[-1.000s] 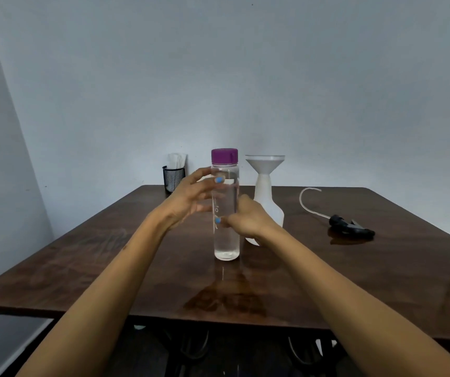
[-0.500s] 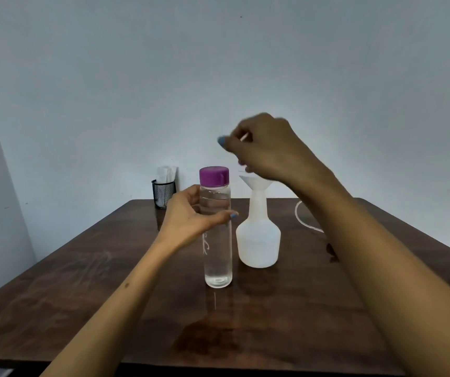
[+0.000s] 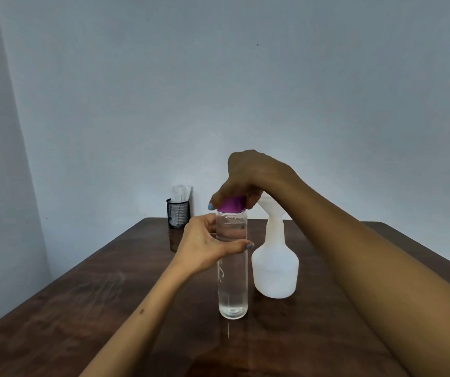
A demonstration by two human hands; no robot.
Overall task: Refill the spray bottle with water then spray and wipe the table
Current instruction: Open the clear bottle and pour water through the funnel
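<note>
A tall clear water bottle (image 3: 232,284), full of water, stands upright on the dark wooden table (image 3: 82,308). My left hand (image 3: 207,247) grips its upper body. My right hand (image 3: 248,180) comes down from above and its fingers curl round the purple cap (image 3: 232,205). Just right of the bottle stands the white spray bottle (image 3: 275,268) with no spray head on it. A white funnel (image 3: 268,209) sits in its neck, partly hidden behind my right wrist.
A black mesh holder (image 3: 178,213) with white paper items stands at the table's far left edge by the wall. My right forearm hides the right side of the table.
My right hand came down from above the funnel onto the purple cap. The left hand kept its hold on the bottle. The camera moved closer to the bottle.
</note>
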